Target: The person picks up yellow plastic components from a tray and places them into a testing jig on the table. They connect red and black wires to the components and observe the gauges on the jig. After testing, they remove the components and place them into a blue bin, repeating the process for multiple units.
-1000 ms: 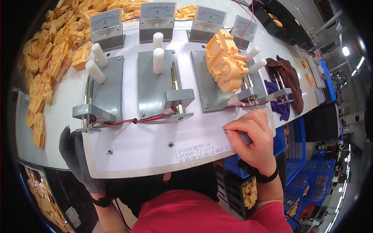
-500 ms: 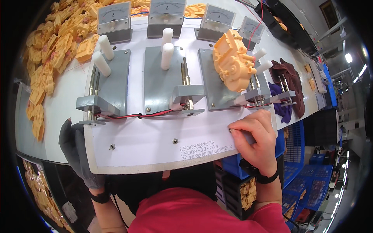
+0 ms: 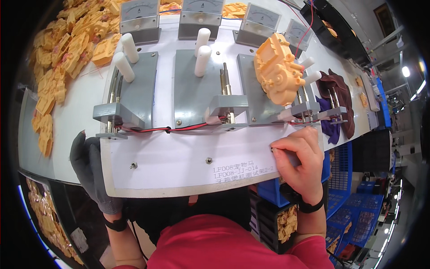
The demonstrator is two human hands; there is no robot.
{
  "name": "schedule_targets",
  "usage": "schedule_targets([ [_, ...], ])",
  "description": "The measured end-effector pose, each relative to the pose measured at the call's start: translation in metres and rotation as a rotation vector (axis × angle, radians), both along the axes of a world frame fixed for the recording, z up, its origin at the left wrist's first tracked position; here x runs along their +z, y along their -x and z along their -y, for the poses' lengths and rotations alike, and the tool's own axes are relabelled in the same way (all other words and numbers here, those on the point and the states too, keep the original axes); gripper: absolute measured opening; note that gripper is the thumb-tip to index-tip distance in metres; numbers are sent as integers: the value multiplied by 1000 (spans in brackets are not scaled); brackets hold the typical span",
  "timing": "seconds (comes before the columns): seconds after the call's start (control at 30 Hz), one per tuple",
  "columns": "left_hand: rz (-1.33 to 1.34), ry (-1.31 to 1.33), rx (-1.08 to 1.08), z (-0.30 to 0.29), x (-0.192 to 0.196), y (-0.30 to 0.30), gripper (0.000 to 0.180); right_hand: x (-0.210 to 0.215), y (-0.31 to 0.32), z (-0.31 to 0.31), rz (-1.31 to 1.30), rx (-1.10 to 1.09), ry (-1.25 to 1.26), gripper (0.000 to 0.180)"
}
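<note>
My right hand [image 3: 300, 159] is at the right front of a white test board [image 3: 179, 179], thumb and forefinger pinched on a small toggle switch whose tip barely shows. Gloved in dark grey, my left hand [image 3: 92, 172] rests against the board's left edge, fingers stretched out and holding nothing. Beyond my right hand, a yellow-orange plastic gearbox housing [image 3: 277, 74] sits tilted on the right-hand grey station, by its white pegs and metal pins. The middle grey plate [image 3: 190, 103] and the left grey plate [image 3: 143, 89] carry white pegs and pins but no housing. Two more toggle switches [image 3: 208, 160] stand along the front.
Several analog meters [image 3: 201, 18] line the board's back. A heap of yellow-orange housings [image 3: 67, 49] covers the table's far left. Dark cloths [image 3: 336, 98] lie to the right. Blue crates [image 3: 354, 215] and a black bin with parts [image 3: 268, 219] stand below at right.
The board and its stations appear slightly further right and higher in view. My right hand keeps its pinch on the switch, and my left hand stays at the board's edge.
</note>
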State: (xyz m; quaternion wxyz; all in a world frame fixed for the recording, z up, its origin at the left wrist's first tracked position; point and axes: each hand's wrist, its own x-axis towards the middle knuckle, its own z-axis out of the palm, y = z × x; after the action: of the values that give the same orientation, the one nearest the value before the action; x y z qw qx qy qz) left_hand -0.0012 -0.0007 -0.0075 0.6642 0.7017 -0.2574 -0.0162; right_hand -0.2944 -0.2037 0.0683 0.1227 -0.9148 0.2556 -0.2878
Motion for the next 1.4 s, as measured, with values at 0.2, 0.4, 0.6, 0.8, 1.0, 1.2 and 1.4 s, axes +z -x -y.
schedule_targets([
  [0.2,-22,-1,16,1,-1,2,37,0,1,1,0,9,0,18],
  [0.4,36,-16,-9,2,0,1,37,1,0,2,-3,-1,-1,19],
  [0.6,-19,-42,13,1,7,5,39,3,2,2,-66,-27,-14,17],
  [0.8,-27,74,-196,3,13,4,36,-10,34,0,-104,-29,-107,10],
  [1.0,-44,-27,-203,-6,14,4,38,-21,41,8,-123,-70,-141,9],
  [1.2,-23,-4,-208,-2,14,3,39,-22,43,12,-115,-69,-123,9],
  [1.4,38,-28,-201,-3,10,1,39,-19,41,11,-114,-69,-141,10],
])
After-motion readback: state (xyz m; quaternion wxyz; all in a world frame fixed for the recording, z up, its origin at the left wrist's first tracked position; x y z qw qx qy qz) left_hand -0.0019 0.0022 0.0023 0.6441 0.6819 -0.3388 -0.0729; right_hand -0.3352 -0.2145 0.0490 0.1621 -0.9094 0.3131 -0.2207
